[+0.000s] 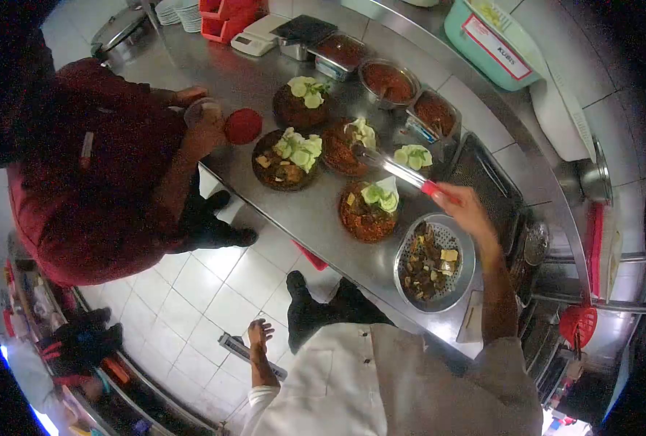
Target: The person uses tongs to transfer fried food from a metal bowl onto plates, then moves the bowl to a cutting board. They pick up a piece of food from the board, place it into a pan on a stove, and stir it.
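My right hand (pixel 462 209) is closed around the red handle of metal tongs (pixel 403 171). The tong tips reach a dark round dish (pixel 343 150) spread with reddish paste, beside its cucumber and greens; whether they pinch anything cannot be made out. Close below my right hand stands a perforated metal colander (pixel 462 280) holding dark fried pieces and pale yellow cubes. Nearby are dishes topped with greens and cucumber: one in front (pixel 366 221), one to the left (pixel 268 174), one farther back (pixel 294 112). My left hand (pixel 259 333) hangs low over the floor, fingers apart, holding nothing.
A co-worker in maroon (pixel 112 160) stands at left, holding a clear container (pixel 203 111) beside a red round item (pixel 243 126). Red sauce fills a bowl (pixel 388 81) and pans along the back. A green basin (pixel 459 33) sits on the shelf above; a dark tray (pixel 483 178) lies right.
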`<move>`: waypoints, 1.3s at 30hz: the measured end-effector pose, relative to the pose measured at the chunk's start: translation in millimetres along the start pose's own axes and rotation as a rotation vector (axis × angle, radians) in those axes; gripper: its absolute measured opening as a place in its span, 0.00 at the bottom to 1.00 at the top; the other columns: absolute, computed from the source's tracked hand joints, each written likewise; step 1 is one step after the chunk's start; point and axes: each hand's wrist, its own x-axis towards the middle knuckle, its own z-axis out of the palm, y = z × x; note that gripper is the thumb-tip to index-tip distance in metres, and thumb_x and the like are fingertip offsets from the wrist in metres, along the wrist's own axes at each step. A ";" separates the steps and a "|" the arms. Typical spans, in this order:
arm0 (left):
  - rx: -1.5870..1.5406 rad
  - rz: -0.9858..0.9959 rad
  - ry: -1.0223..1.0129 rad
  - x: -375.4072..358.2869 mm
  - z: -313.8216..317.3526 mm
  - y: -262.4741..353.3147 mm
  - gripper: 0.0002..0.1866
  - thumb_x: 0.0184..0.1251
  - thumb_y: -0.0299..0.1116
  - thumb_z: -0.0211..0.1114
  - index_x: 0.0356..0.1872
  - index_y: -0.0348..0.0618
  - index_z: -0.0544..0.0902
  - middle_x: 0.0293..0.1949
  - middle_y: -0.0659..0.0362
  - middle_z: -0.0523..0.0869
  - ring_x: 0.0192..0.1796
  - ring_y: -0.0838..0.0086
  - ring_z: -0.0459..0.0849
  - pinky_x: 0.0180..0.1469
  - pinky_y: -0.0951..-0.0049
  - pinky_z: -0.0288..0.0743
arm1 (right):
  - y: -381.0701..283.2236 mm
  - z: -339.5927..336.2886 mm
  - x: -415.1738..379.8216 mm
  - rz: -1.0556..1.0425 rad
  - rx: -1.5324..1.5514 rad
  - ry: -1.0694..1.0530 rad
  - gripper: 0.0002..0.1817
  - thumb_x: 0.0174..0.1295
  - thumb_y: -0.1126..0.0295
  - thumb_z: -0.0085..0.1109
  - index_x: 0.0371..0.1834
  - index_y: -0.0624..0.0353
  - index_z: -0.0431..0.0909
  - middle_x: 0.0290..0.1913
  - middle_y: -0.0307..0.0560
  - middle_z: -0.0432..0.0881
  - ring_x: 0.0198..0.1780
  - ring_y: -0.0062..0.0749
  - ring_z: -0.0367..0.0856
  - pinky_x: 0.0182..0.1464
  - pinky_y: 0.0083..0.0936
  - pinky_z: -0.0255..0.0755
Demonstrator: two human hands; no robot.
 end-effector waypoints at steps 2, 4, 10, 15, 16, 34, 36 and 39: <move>-0.009 -0.026 0.049 -6.4 -8.7 -9.4 0.17 0.64 0.41 0.47 0.46 0.41 0.72 0.35 0.50 0.82 0.28 0.64 0.82 0.28 0.66 0.73 | -15.0 15.7 24.6 -0.113 -0.217 0.058 0.20 0.59 0.58 0.57 0.52 0.55 0.76 0.23 0.42 0.78 0.26 0.24 0.75 0.31 0.25 0.68; -0.023 -0.077 0.080 -6.8 -17.0 -25.2 0.16 0.64 0.41 0.46 0.47 0.41 0.72 0.35 0.50 0.82 0.28 0.63 0.83 0.28 0.66 0.73 | -43.1 28.9 32.9 -0.169 -0.537 0.124 0.18 0.58 0.57 0.55 0.49 0.49 0.77 0.28 0.47 0.81 0.29 0.37 0.79 0.34 0.35 0.71; -0.012 -0.201 0.051 0.7 -34.8 -68.1 0.19 0.67 0.44 0.44 0.49 0.41 0.71 0.39 0.47 0.82 0.34 0.60 0.83 0.33 0.60 0.76 | -83.1 57.6 29.0 -0.188 -0.803 0.173 0.18 0.55 0.57 0.57 0.45 0.53 0.77 0.29 0.52 0.81 0.32 0.49 0.80 0.35 0.41 0.73; 0.047 -0.193 0.024 10.2 -22.1 -49.8 0.21 0.65 0.46 0.46 0.50 0.41 0.71 0.41 0.48 0.82 0.36 0.59 0.83 0.36 0.62 0.76 | -76.9 -11.2 -26.9 0.028 -0.502 0.161 0.26 0.56 0.52 0.58 0.51 0.60 0.75 0.35 0.57 0.82 0.36 0.41 0.83 0.37 0.31 0.73; 0.069 -0.166 0.000 8.8 -18.3 -38.6 0.21 0.66 0.46 0.45 0.51 0.40 0.71 0.42 0.48 0.82 0.37 0.59 0.83 0.37 0.61 0.76 | -65.4 -33.0 -44.8 0.047 -0.417 0.121 0.25 0.56 0.53 0.59 0.51 0.59 0.75 0.38 0.54 0.83 0.38 0.35 0.82 0.39 0.28 0.73; 0.362 -0.025 -0.151 32.6 21.4 56.4 0.24 0.67 0.48 0.43 0.54 0.40 0.69 0.43 0.48 0.81 0.37 0.63 0.82 0.38 0.61 0.75 | -35.7 -26.8 -220.3 0.394 -0.716 -0.159 0.18 0.58 0.51 0.54 0.48 0.44 0.77 0.23 0.45 0.81 0.25 0.40 0.81 0.32 0.37 0.74; 0.346 -0.032 -0.155 32.9 20.6 54.6 0.23 0.67 0.48 0.43 0.53 0.40 0.69 0.43 0.49 0.81 0.37 0.63 0.82 0.38 0.61 0.75 | -29.2 -29.8 -226.7 0.359 -0.723 -0.121 0.18 0.57 0.53 0.56 0.47 0.48 0.77 0.23 0.47 0.81 0.25 0.38 0.82 0.32 0.34 0.74; 0.332 -0.045 -0.155 33.6 20.5 46.0 0.25 0.65 0.51 0.46 0.53 0.42 0.70 0.43 0.50 0.81 0.37 0.63 0.82 0.38 0.62 0.74 | -22.2 -40.5 -232.8 0.398 -0.595 -0.061 0.20 0.56 0.56 0.60 0.46 0.58 0.79 0.26 0.52 0.82 0.26 0.36 0.82 0.31 0.29 0.74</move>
